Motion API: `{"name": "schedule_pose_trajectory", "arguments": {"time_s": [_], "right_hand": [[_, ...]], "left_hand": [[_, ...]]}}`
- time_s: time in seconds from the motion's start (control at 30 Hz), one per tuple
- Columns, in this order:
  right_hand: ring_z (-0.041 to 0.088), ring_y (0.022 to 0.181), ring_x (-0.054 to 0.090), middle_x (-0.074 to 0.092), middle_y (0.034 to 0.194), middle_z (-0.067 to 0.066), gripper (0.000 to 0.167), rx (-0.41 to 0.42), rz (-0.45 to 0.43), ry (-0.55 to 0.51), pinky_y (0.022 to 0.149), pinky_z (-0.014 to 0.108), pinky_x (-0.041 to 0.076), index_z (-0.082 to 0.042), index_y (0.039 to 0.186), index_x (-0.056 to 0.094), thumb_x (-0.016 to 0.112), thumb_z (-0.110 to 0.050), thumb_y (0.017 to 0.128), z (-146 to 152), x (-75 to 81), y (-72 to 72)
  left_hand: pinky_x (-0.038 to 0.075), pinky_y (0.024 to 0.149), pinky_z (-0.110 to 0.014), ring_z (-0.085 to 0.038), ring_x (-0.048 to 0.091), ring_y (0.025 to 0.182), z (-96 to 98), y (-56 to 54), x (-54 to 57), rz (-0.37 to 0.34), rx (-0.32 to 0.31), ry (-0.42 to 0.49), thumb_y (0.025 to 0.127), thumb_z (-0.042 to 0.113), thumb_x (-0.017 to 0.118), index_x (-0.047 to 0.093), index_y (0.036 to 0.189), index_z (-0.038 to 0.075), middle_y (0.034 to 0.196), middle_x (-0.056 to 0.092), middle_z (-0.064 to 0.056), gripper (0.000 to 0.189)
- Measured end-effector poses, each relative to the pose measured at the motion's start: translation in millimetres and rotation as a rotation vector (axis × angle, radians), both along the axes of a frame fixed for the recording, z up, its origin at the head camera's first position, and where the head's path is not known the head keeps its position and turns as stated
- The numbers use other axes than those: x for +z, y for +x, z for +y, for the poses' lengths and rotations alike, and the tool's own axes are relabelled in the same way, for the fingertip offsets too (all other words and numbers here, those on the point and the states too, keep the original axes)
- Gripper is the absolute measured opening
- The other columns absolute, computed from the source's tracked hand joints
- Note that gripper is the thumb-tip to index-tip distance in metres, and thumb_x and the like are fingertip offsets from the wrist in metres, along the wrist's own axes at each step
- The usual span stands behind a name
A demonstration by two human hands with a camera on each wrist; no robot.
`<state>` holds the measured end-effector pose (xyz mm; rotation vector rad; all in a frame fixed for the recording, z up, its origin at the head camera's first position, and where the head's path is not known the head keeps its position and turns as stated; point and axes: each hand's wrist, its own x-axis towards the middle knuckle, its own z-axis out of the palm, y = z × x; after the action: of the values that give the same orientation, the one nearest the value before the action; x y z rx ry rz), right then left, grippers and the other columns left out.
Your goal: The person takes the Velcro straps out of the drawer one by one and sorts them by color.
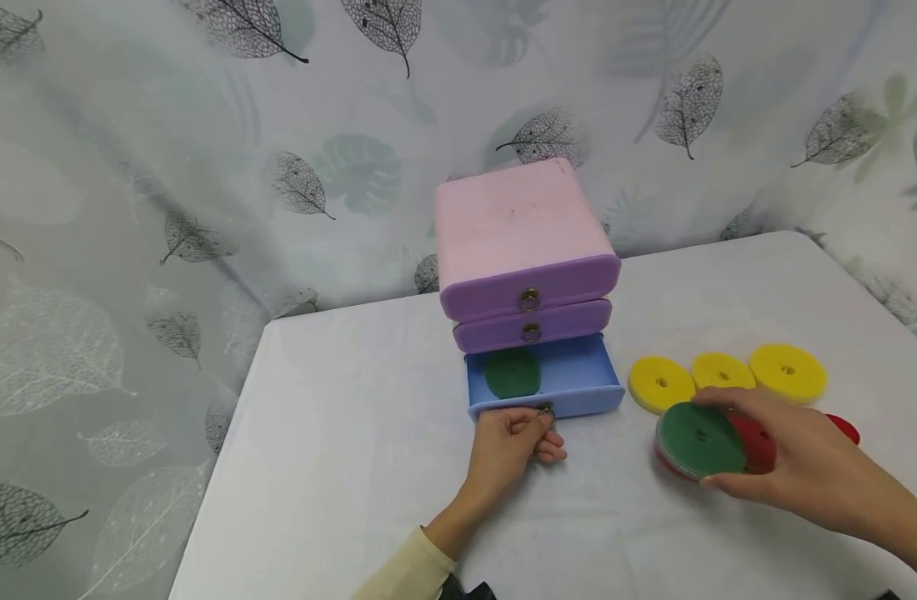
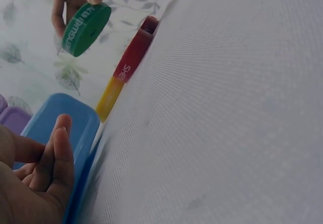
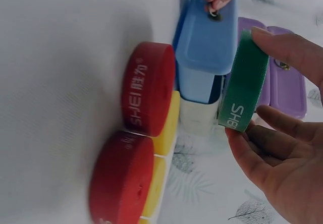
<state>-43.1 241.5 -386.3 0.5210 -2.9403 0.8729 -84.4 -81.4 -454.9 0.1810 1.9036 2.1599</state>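
My left hand (image 1: 503, 450) is at the front of the pulled-out blue drawer (image 1: 578, 403), its thumb and fingers pinching the drawer's small ring pull (image 3: 215, 15). Inside that drawer, at the left, lies a green roll of strap tape (image 1: 513, 373). With thumb and fingertips, my right hand (image 1: 811, 458) grips another green roll of strap tape (image 3: 245, 82) by its edge. The right wrist view shows this roll held up off the table, beside two red rolls (image 3: 147, 89) standing on the cloth. In the head view the right hand partly covers the red rolls.
Above the blue drawer, two purple drawers (image 1: 529, 287) with ring pulls sit in a pink cabinet (image 1: 511, 212). Three yellow rolls (image 1: 661, 382) lie in a row right of the cabinet. A white cloth (image 1: 353, 433) covers the table; a leaf-patterned curtain (image 1: 368, 167) hangs behind.
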Motion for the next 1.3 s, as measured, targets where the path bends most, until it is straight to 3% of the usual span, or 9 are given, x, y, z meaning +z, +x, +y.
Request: {"name": "schedule_pose_trajectory", "arguments": {"time_s": [0.2, 0.43, 0.73, 1.07, 1.3], "right_hand": [[0.03, 0.107, 0.062, 0.065, 0.132, 0.009, 0.092, -0.042, -0.099, -0.015, 0.073, 0.026, 0.061, -0.016, 0.138, 0.059, 0.103, -0.04, 0.061, -0.2, -8.0, 11.3], [0.037, 0.11, 0.06, 0.063, 0.131, 0.016, 0.096, -0.06, -0.174, 0.024, 0.074, 0.054, 0.063, -0.01, 0.139, 0.058, 0.103, -0.039, 0.06, 7.5, -14.0, 20.1], [0.035, 0.103, 0.064, 0.063, 0.124, 0.014, 0.101, -0.07, -0.251, 0.048, 0.067, 0.044, 0.065, -0.007, 0.137, 0.059, 0.105, -0.038, 0.052, 13.8, -28.5, 30.9], [0.034, 0.107, 0.062, 0.064, 0.126, 0.01, 0.1, 0.005, -0.333, 0.054, 0.07, 0.043, 0.065, -0.009, 0.138, 0.057, 0.103, -0.041, 0.056, 18.3, -36.1, 37.7], [0.031, 0.11, 0.057, 0.06, 0.132, 0.013, 0.103, 0.025, -0.427, 0.063, 0.068, 0.041, 0.065, -0.011, 0.142, 0.055, 0.102, -0.042, 0.056, 20.5, -39.4, 40.1]], "left_hand": [[0.064, 0.064, -0.03, -0.019, 0.075, 0.068, 1.0, 1.6, 1.3, -0.014, 0.008, -0.001, 0.103, 0.004, 0.064, 0.068, 0.103, -0.02, 0.081, 0.074, -0.022, 0.024], [0.063, 0.063, -0.029, -0.017, 0.074, 0.067, 1.8, 1.3, 1.9, -0.022, 0.008, 0.0, 0.103, 0.003, 0.064, 0.068, 0.103, -0.02, 0.081, 0.074, -0.02, 0.024], [0.064, 0.063, -0.029, -0.017, 0.074, 0.066, 2.2, 0.6, 0.7, -0.023, 0.012, 0.003, 0.103, 0.004, 0.064, 0.069, 0.103, -0.019, 0.08, 0.074, -0.018, 0.024], [0.064, 0.064, -0.03, -0.021, 0.075, 0.069, -0.3, 0.3, 0.4, -0.002, 0.002, -0.001, 0.103, 0.004, 0.064, 0.069, 0.105, -0.019, 0.082, 0.074, -0.023, 0.023], [0.064, 0.064, -0.03, -0.019, 0.075, 0.068, 0.5, 0.9, 0.6, -0.016, 0.005, -0.008, 0.103, 0.004, 0.065, 0.07, 0.103, -0.018, 0.081, 0.074, -0.019, 0.023]]}}
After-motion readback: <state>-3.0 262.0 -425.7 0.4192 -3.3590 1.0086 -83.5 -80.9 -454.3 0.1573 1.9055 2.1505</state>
